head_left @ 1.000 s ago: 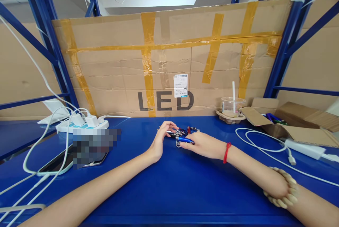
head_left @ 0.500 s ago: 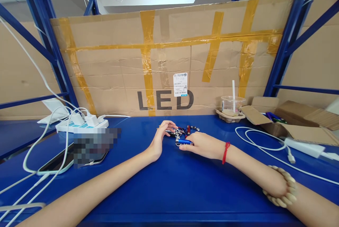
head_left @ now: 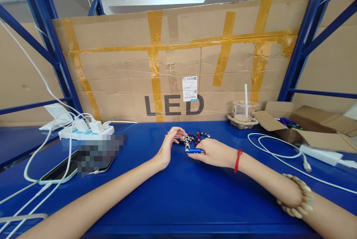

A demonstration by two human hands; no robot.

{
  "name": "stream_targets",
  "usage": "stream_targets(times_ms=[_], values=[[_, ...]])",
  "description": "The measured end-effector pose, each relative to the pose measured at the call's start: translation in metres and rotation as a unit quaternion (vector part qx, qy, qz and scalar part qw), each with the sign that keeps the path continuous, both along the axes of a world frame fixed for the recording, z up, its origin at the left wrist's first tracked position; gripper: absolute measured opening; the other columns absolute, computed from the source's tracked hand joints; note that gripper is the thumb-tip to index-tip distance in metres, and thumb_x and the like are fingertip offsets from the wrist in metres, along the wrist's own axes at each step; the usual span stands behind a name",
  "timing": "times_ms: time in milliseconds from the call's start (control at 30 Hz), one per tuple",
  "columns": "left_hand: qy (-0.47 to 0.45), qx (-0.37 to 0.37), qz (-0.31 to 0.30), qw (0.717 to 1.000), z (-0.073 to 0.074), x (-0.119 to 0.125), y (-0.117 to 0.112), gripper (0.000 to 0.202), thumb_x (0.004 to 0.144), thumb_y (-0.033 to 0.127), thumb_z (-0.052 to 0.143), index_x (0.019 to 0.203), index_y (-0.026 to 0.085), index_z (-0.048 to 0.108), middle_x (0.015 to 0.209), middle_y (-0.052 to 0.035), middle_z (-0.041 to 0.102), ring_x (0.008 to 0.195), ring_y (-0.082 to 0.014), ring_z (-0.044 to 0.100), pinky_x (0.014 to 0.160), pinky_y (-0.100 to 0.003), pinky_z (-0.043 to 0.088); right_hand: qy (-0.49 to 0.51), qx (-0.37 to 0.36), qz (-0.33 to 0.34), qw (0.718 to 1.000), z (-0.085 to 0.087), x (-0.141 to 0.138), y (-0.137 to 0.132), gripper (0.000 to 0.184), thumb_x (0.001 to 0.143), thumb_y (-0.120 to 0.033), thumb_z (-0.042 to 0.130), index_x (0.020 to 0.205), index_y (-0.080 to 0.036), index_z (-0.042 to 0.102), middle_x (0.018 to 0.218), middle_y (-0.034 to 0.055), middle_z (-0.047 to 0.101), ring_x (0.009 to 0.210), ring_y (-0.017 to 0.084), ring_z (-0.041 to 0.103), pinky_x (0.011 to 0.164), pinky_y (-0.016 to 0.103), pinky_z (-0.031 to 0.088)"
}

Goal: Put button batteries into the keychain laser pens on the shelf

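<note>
A small bunch of keychain flashlights (head_left: 195, 136), red, blue and silver, lies on the blue table (head_left: 178, 198) just ahead of both hands. My right hand (head_left: 213, 152) has its fingers closed round a blue keychain flashlight (head_left: 193, 150), holding it level just above the table. My left hand (head_left: 170, 144) is curled at the left side of the bunch, with its fingertips pinched on one of the small lights there.
A taped cardboard sheet marked LED (head_left: 175, 64) stands behind the table. At the left are a power strip (head_left: 86, 129), white cables and a phone (head_left: 60, 172). At the right are a plastic cup with a straw (head_left: 244, 110), open cardboard boxes (head_left: 312, 127) and a white cable (head_left: 279, 149).
My right hand has drawn the blue flashlight a little toward me, away from the bunch. My left hand has stayed at the bunch.
</note>
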State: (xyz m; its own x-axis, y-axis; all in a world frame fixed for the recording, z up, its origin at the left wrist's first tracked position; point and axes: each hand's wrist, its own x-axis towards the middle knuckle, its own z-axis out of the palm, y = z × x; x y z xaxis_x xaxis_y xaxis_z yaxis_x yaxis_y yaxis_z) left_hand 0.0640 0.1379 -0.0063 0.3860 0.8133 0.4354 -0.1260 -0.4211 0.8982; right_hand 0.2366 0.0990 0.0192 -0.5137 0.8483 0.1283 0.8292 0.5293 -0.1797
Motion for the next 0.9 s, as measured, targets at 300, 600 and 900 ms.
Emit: stream_targets(times_ms=[300, 600, 900], values=[[0.012, 0.000, -0.002, 1.000, 0.0007, -0.0002, -0.0006, 0.032, 0.082, 0.038, 0.025, 0.089, 0.016, 0.048, 0.094, -0.0061, 0.055, 0.084, -0.0177, 0.048, 0.072, -0.028, 0.033, 0.010, -0.024, 0.019, 0.999, 0.0014, 0.0003, -0.0010, 0.056, 0.079, -0.061, 0.031, 0.051, -0.014, 0.038, 0.048, -0.0009, 0.041, 0.042, 0.006, 0.034, 0.044, 0.022, 0.022], [0.014, 0.011, -0.001, 1.000, 0.0001, -0.0001, -0.0005, 0.032, 0.084, 0.035, 0.024, 0.088, 0.015, 0.048, 0.092, -0.0061, 0.055, 0.083, -0.0168, 0.048, 0.071, -0.028, 0.033, 0.011, -0.019, 0.017, 1.000, -0.0012, 0.0020, 0.0011, 0.055, 0.079, -0.060, 0.034, 0.049, -0.013, 0.035, 0.046, -0.0013, 0.040, 0.040, 0.005, 0.031, 0.042, 0.021, 0.021], [0.021, 0.003, 0.002, 1.000, 0.0011, 0.0003, -0.0013, 0.032, 0.081, 0.038, 0.025, 0.087, 0.017, 0.048, 0.090, -0.0057, 0.055, 0.083, -0.0174, 0.047, 0.071, -0.027, 0.033, 0.026, -0.068, 0.029, 0.997, 0.0001, 0.0021, 0.0023, 0.053, 0.080, -0.058, 0.034, 0.052, -0.013, 0.038, 0.050, -0.0014, 0.042, 0.043, 0.005, 0.032, 0.044, 0.021, 0.023]])
